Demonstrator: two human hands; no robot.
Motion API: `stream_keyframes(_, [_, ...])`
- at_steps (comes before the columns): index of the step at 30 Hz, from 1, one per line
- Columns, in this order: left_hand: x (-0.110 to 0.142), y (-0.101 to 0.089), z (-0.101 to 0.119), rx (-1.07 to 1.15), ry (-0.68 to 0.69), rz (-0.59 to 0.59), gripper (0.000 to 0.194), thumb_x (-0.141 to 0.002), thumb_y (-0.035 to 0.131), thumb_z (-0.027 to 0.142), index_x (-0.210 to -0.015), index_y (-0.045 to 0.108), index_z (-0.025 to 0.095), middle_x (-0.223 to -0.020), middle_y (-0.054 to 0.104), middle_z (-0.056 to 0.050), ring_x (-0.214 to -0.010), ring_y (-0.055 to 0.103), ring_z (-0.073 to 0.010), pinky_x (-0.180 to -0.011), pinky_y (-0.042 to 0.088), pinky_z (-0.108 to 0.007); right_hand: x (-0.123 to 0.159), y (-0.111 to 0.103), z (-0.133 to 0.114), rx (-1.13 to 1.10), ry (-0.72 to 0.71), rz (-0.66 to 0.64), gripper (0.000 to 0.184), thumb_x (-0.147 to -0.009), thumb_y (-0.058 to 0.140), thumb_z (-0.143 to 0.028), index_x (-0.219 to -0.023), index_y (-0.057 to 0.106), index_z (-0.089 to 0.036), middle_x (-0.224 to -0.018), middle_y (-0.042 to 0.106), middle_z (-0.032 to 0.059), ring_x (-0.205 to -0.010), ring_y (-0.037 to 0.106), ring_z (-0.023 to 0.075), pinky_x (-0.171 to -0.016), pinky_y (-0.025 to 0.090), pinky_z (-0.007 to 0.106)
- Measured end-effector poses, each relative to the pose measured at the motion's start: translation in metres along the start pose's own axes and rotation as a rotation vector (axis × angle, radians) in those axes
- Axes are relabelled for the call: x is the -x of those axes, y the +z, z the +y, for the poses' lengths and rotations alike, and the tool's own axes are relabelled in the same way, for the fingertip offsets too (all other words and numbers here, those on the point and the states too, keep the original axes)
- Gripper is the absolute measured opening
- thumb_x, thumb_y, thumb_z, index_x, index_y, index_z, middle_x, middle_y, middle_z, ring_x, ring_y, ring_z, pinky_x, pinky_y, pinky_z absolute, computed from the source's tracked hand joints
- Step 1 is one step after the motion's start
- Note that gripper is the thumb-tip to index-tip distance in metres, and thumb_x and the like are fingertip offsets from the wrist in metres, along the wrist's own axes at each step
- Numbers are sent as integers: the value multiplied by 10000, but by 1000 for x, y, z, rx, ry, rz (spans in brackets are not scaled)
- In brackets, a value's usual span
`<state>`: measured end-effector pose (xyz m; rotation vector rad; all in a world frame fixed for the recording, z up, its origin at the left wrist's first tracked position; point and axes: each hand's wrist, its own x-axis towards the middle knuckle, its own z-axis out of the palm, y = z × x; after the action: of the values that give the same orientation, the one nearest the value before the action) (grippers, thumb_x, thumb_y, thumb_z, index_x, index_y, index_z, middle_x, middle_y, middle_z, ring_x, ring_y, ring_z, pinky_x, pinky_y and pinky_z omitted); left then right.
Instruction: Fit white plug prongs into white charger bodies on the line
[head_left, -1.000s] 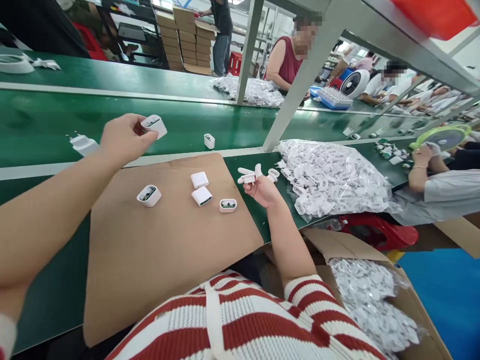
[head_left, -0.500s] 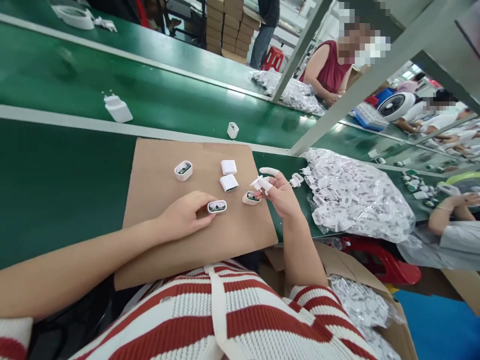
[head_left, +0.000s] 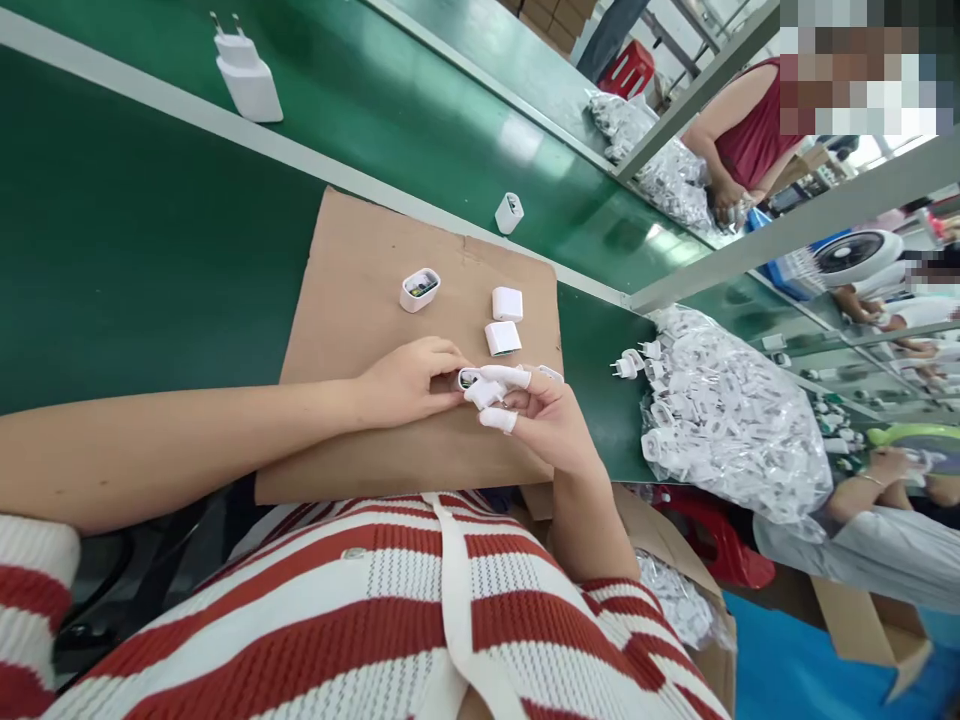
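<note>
Over the cardboard sheet [head_left: 352, 455], my left hand [head_left: 412, 382] pinches a white charger housing [head_left: 466, 378] with its open end facing up. My right hand [head_left: 544, 415], with white covers on thumb and forefinger, grips a small white plug cap [head_left: 487, 392] right at that open end; whether the two parts touch I cannot tell. Behind my right fingers another housing [head_left: 551, 373] is mostly hidden. Farther back on the cardboard stand an open housing [head_left: 420, 290] with circuit parts inside and two more white housings [head_left: 507, 304] [head_left: 502, 339].
A plastic bag of white plug caps [head_left: 739, 420] lies to the right, with loose caps [head_left: 628, 363] beside it. Beyond the metal rail, a finished-looking charger [head_left: 247, 75] and one housing [head_left: 509, 213] rest on the green surface. A metal post [head_left: 697, 270] slants across the right. Co-workers sit beyond.
My right hand has moved left with the plug cap, from beside the cardboard's right edge to the housing in my left hand. The camera view has shifted and tilted.
</note>
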<state>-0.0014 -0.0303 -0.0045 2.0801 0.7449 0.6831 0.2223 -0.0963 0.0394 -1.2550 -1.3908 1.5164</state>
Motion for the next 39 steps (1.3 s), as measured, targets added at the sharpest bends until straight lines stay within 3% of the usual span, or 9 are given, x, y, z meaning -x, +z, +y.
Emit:
stream_keyframes(3, [0,0,-1,13,24,-3,280,-901,635,344,-1111,744,195,-1102,696,-85,-1014,626,-248,-892,483,-350,-4,2,1,215,-57,-7,503,-755,853,-274,-1235,718,-338,-1069,660,23,-918,719,184,-857,611,352])
stream_keyframes(6, [1,1,-3,15,43,7,265,-903,625,339,-1086,752,196,-1085,695,-87,-1001,629,-249,-880,478,-352,-8,6,1,609,-226,123,243,-875,726,-283,-1115,760,-277,-937,631,28,-798,670,160,-779,581,332])
stream_keyframes(9, [1,2,-3,7,45,19,248,-913,621,336,-1069,753,195,-1063,691,-87,-987,629,-245,-877,475,-355,-7,8,-5,863,-369,216,183,-916,666,-280,-1069,763,-255,-897,620,37,-761,619,161,-747,541,333])
stream_keyframes(13, [2,3,-2,-11,41,37,259,-929,629,386,-1024,753,179,-1019,682,-93,-947,625,-241,-845,478,-349,-2,7,-16,884,-433,331,167,-917,650,-267,-1052,746,-249,-871,590,28,-742,588,158,-714,514,319])
stream_keyframes(18, [2,3,-3,-5,48,40,249,-939,621,382,-1003,762,187,-1024,677,-91,-947,627,-234,-849,476,-338,-4,5,-11,959,-361,240,183,-914,622,-227,-1060,731,-220,-862,572,24,-705,572,148,-703,497,312])
stream_keyframes(24, [2,3,-2,-17,47,32,235,-936,616,358,-974,757,173,-1043,673,-94,-955,625,-234,-843,477,-344,-9,3,-9,1158,-447,205,365,-896,664,-239,-1261,670,-237,-1069,656,85,-1000,595,249,-827,494,368])
stream_keyframes(32, [1,3,-3,27,51,34,276,-955,598,400,-921,751,172,-990,665,-86,-908,621,-219,-820,477,-339,-18,7,-13,1339,-500,101,297,-853,537,-44,-999,719,-229,-856,632,55,-814,548,218,-674,387,323])
stream_keyframes(35, [0,3,-3,38,24,35,273,-943,615,415,-928,754,181,-976,662,-80,-889,621,-215,-811,479,-335,-20,8,-14,1375,-520,108,304,-817,539,-27,-969,718,-221,-813,612,45,-774,527,206,-636,339,318])
stream_keyframes(39, [-1,3,-1,23,2,25,276,-929,635,434,-929,761,188,-951,661,-72,-870,621,-211,-803,480,-329,-22,6,-10,1317,-438,158,285,-794,559,-48,-935,732,-225,-760,589,22,-724,528,180,-599,310,303])
